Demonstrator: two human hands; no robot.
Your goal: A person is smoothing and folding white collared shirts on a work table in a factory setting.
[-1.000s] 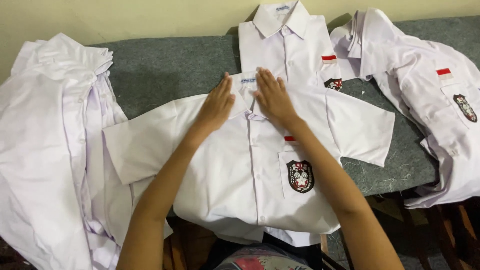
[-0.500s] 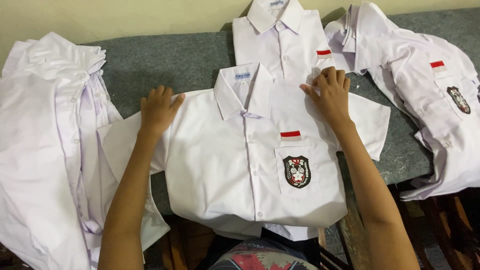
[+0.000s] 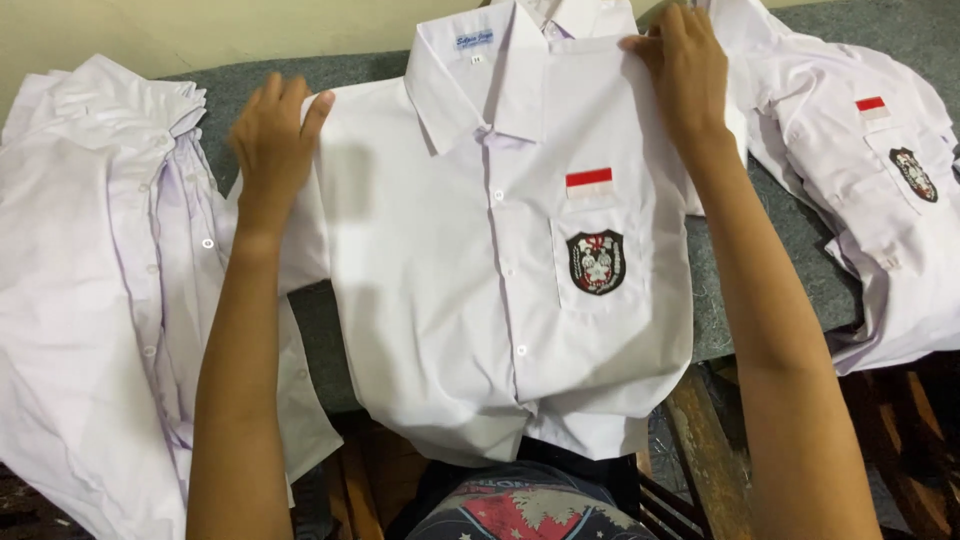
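Both hands slid outward from collar since 1 s ago. L hand (image 3: 272, 140) flat, open, on shirt (image 3: 500, 300) shoulder; R hand (image 3: 685, 75) pinches other shoulder. Shirt lies face-up mid table (image 3: 770, 260), hem over near edge; sleeves now tucked.

One white shirt (image 3: 480, 290) lies at centre, one more (image 3: 860, 190) at three o'clock. A heap of shirts (image 3: 100, 290) at nine o'clock defies counting.

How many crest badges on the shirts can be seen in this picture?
2. One crest badge sits on the pocket of the middle shirt; the other badge is on the right-side shirt. Others may be hidden in the left pile.
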